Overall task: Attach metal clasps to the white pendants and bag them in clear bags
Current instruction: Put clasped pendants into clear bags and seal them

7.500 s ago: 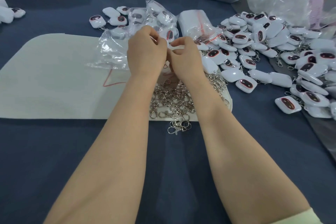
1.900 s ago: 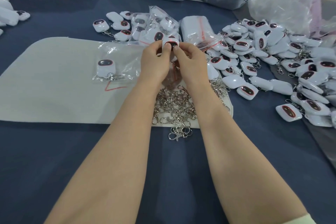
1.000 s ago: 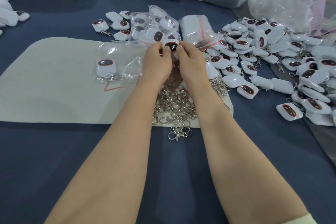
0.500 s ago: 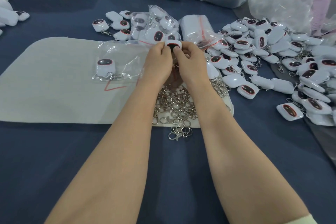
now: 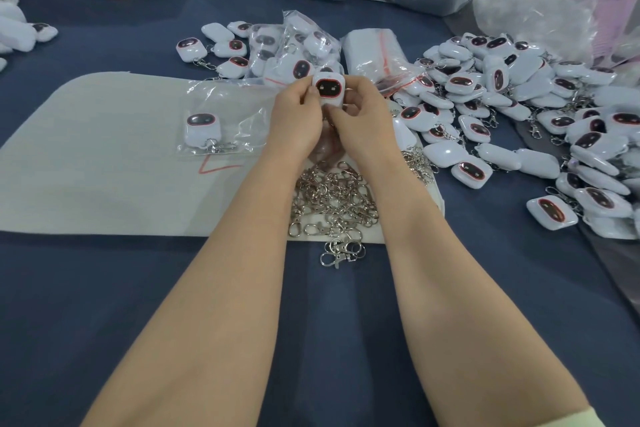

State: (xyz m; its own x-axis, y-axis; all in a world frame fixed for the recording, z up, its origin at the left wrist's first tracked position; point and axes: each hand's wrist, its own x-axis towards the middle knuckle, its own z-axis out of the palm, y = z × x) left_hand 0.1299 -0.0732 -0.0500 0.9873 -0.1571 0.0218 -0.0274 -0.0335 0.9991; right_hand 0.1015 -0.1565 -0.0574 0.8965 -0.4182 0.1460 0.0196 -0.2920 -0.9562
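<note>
Pendant (image 5: 329, 91) pinched between both hands.

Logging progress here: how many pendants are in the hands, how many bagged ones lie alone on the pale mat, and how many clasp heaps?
Pendant held by left hand and right hand: 1
Bagged pendant on mat: 1
Clasp heap on mat: 1
Total: 3

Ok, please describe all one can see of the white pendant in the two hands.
The white pendant is a rounded-square piece, glossy like plastic, with a dark face panel edged in red bearing two pale marks. It stands upright, face to the camera, held up off the pale mat. The left hand and right hand pinch its sides; fingers hide its lower end.
</note>
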